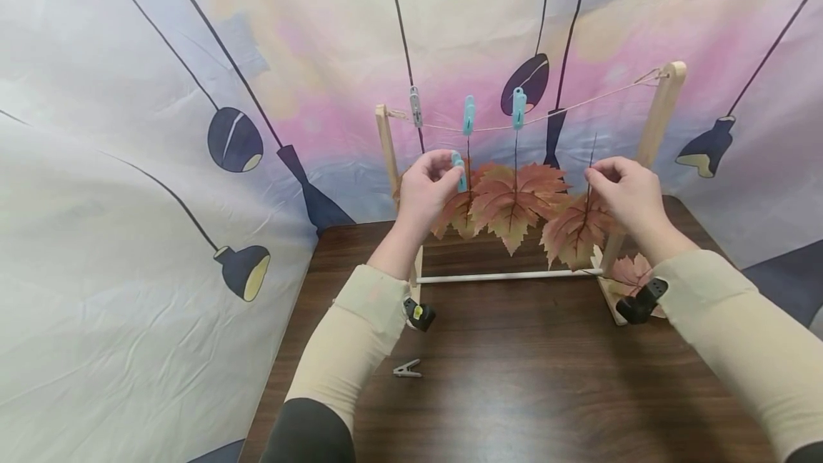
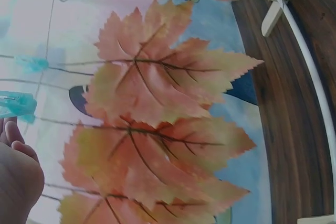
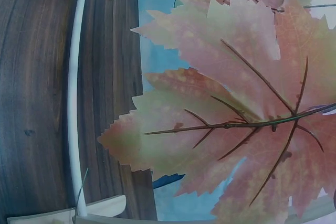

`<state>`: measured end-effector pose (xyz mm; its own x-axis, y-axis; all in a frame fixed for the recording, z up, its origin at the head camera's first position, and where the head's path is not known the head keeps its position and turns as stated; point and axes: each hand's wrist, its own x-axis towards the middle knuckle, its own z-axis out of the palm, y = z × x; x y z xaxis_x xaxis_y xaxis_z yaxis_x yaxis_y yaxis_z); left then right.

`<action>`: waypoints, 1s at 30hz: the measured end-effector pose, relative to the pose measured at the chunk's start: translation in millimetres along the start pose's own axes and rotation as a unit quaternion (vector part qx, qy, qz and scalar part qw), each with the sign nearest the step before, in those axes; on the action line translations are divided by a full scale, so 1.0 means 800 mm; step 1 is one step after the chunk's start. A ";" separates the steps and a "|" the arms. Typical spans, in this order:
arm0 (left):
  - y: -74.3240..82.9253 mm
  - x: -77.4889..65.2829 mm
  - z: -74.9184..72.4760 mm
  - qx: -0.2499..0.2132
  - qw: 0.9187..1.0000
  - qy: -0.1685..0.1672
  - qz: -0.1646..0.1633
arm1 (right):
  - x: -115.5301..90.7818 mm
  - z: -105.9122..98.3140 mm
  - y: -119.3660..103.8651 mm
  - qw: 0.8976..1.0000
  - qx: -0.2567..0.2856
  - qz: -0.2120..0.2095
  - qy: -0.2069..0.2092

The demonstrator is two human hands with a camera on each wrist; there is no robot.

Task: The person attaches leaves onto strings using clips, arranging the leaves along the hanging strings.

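Between the thumb and fingers of my left hand [image 1: 427, 181] is a light-blue clothespin [image 1: 459, 171], held in front of the hanging leaves. My right hand [image 1: 626, 188] pinches the thin stem of an autumn leaf [image 1: 579, 231], whose blade hangs below the fingers. This leaf fills much of the right wrist view, veins showing. A string [image 1: 559, 109] carries two blue clothespins [image 1: 469, 115] and a grey clothespin [image 1: 416, 107]. Beneath the blue ones, reddish leaves [image 1: 514, 198] hang by their stems, overlapping one another. The left wrist view shows the held clothespin [image 2: 18, 104] beside them.
Two wooden posts [image 1: 659, 116] hold the string's ends, joined low down by a white rod [image 1: 508, 277]. A grey clothespin [image 1: 407, 369] lies on the brown table [image 1: 514, 377]. Another leaf [image 1: 631, 274] lies by the right foot of the frame. Behind hangs a printed cloth [image 1: 321, 56].
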<state>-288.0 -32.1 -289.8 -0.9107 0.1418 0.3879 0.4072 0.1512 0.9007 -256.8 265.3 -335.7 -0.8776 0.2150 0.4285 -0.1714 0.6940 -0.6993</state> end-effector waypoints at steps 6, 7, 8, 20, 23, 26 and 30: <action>0.017 0.010 0.015 -0.004 1.000 -0.014 0.014 | 0.005 -0.001 -0.003 1.000 -0.010 -0.003 -0.006; 0.019 0.011 0.017 -0.003 1.000 -0.015 0.013 | 0.006 -0.001 -0.003 1.000 -0.011 -0.003 -0.008; 0.022 0.012 0.018 -0.002 1.000 -0.016 0.013 | 0.007 -0.001 -0.004 1.000 -0.012 -0.003 -0.008; 0.032 0.024 0.031 -0.029 0.999 0.008 0.016 | 0.014 -0.002 -0.009 1.000 -0.008 -0.002 -0.016; 0.035 0.026 0.035 -0.025 0.999 0.014 0.019 | 0.015 -0.003 -0.011 1.000 -0.007 -0.001 -0.017; 0.041 0.029 0.040 -0.018 0.999 0.021 0.020 | 0.018 -0.002 -0.013 1.000 -0.010 -0.006 -0.016; 0.049 0.036 0.047 -0.006 0.999 0.024 0.025 | 0.021 -0.002 -0.017 1.000 -0.017 -0.013 -0.010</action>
<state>-295.7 14.8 -250.9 -0.8919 0.1025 0.4405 0.4512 0.1343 0.8823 -269.0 260.7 -318.2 -0.8819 0.1823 0.4348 -0.1802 0.7218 -0.6683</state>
